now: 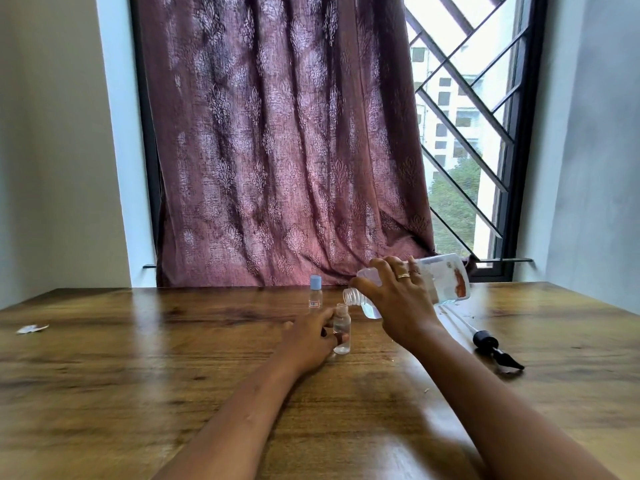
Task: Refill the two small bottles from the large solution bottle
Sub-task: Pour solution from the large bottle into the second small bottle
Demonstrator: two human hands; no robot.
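My right hand (398, 299) grips the large clear solution bottle (446, 278), tipped nearly flat with its uncapped threaded mouth pointing left and down, right above an open small clear bottle (342, 332). That small bottle stands upright on the wooden table (138, 358), partly filled, steadied by my left hand (310, 341). A second small bottle (315, 296) with a light blue cap and a red-and-white label stands behind it, untouched.
A black pump head with its long clear dip tube (485, 337) lies on the table to the right. A small scrap of white paper (32, 328) lies at the far left. A maroon curtain (284, 150) hangs just behind the table's far edge.
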